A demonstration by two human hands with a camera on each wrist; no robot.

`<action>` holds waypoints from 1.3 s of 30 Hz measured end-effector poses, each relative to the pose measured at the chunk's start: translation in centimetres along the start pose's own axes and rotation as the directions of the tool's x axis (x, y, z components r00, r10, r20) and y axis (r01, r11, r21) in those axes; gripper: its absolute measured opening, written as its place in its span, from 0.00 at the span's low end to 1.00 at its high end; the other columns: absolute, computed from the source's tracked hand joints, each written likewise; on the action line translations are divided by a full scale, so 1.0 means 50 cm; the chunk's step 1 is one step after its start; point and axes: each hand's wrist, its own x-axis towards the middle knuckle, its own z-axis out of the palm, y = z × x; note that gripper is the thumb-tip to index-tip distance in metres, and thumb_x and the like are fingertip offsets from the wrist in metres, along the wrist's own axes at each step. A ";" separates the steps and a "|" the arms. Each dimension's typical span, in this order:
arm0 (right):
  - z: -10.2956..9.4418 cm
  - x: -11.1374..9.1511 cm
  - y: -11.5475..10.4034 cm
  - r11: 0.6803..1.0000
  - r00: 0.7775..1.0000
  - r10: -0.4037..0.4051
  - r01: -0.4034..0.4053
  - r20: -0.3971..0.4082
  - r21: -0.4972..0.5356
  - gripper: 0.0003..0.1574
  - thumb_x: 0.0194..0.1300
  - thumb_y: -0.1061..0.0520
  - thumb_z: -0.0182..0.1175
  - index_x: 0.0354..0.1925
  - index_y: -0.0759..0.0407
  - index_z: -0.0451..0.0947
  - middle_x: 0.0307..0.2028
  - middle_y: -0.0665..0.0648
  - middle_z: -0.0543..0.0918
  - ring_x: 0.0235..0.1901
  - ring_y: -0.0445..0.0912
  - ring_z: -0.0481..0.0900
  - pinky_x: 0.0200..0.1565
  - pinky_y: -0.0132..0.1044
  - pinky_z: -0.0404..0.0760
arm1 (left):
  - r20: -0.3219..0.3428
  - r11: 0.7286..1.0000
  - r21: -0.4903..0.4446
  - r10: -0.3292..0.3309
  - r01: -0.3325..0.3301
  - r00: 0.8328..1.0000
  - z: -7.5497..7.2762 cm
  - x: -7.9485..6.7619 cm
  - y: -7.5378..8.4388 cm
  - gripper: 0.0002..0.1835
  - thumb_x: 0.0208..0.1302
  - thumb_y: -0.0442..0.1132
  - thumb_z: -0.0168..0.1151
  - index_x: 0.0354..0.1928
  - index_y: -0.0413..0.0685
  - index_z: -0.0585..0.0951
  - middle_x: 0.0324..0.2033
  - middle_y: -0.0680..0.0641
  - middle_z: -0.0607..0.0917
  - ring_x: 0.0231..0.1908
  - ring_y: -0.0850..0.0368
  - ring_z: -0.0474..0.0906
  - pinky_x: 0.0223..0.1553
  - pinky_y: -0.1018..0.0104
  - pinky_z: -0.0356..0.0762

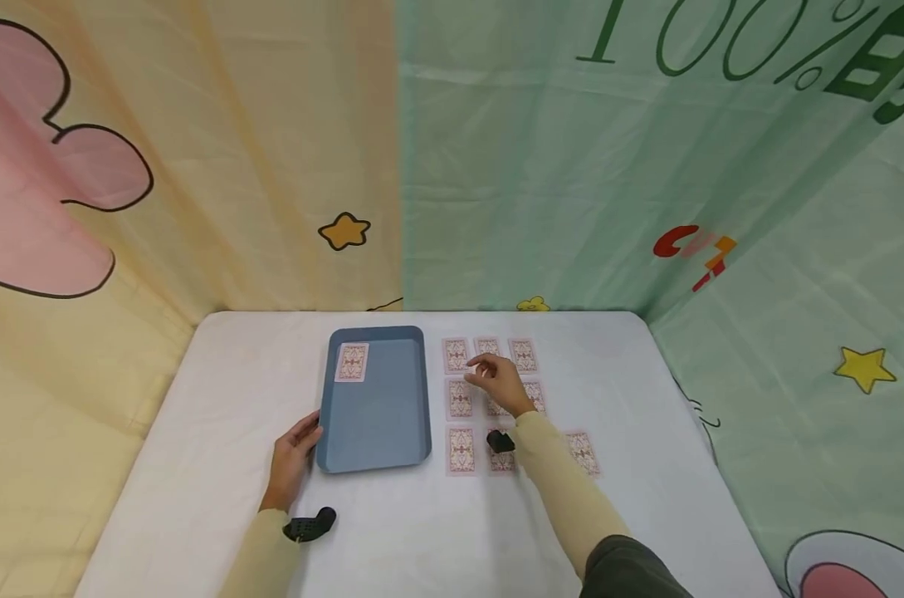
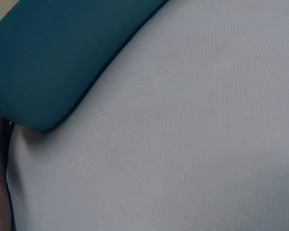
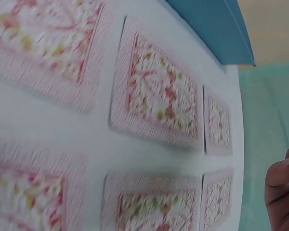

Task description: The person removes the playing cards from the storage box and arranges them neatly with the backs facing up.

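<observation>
My left hand (image 1: pixel 290 461) holds the left rim of a blue-grey tray (image 1: pixel 377 423), thumb and fingers right at its edge. In the left wrist view, a part of this hand shows beside the tray's corner (image 2: pixel 43 110). One face-down playing card (image 1: pixel 352 362) lies in the tray's upper left. Over the rows of cards to the tray's right hovers my right hand (image 1: pixel 500 382), its fingers loosely bent and nothing visible between them. Close by are a top-row card (image 1: pixel 455 355) and a middle-row card (image 1: pixel 460 399). The hand and forearm partly cover several cards.
Other red-patterned cards lie face down in rows, including a top-right card (image 1: pixel 524 355) and a bottom-left card (image 1: pixel 461 451). A slightly tilted card (image 1: pixel 582 453) lies right of my forearm. The white table (image 1: pixel 160 465) meets printed curtains (image 1: pixel 526 183) at its back edge.
</observation>
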 end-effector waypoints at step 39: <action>0.324 0.190 -0.106 0.985 0.987 0.133 -0.121 0.093 -0.122 0.34 0.54 0.60 0.72 0.59 0.63 0.74 0.56 0.59 0.78 0.58 0.52 0.73 0.60 0.40 0.71 | 0.010 0.999 0.003 -0.038 0.038 0.999 -0.001 -0.002 0.002 0.25 0.71 0.32 0.52 0.68 0.33 0.65 0.67 0.36 0.67 0.54 0.72 0.69 0.50 0.87 0.66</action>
